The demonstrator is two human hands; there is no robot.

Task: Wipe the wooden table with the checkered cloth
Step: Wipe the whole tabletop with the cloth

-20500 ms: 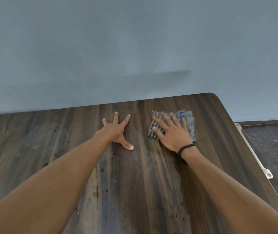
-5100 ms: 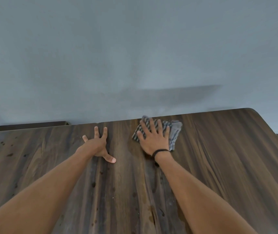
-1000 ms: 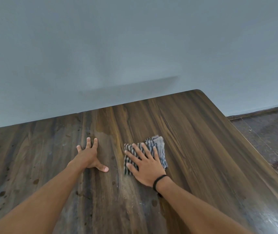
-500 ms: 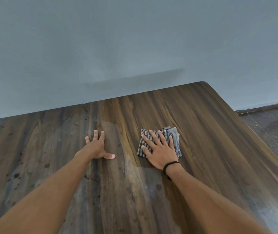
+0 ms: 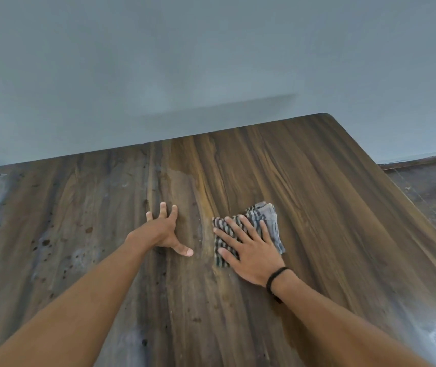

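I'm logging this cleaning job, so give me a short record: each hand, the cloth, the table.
table: wooden, with dark spots toward its left side
left hand: spread flat on the table, holding nothing
cloth: checkered, folded, on the table to the right of the left hand, apart from it
right hand: pressing flat on the cloth; black band on the wrist

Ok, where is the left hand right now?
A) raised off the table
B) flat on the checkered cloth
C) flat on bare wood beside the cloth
C: the left hand lies spread on the bare wooden table, apart from the checkered cloth under the right hand.
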